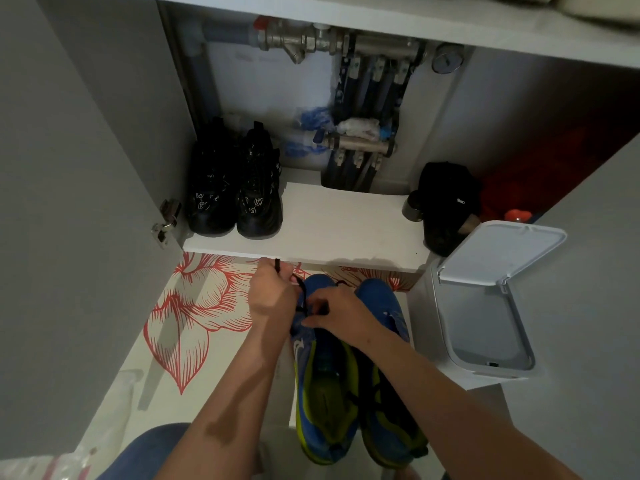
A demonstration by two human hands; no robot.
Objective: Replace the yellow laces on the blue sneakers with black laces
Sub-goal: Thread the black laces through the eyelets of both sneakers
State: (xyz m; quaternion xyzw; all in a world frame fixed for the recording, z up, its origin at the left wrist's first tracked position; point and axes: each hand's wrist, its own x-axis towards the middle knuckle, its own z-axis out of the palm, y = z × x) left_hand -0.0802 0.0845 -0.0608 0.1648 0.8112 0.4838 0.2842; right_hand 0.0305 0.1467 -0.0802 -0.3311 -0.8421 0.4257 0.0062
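Left hand point(273, 294), right hand point(343, 315) on black lace point(303, 293)

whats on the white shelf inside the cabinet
On the shelf: a pair of black shoes at the left, a black fabric item and a small round tin at the right. The bin lid covers the shelf's right corner.

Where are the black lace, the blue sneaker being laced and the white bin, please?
black lace point(304, 295): head view, curved middle stretch.
blue sneaker being laced point(320, 285): head view, toe.
white bin point(500, 252): head view, raised lid.
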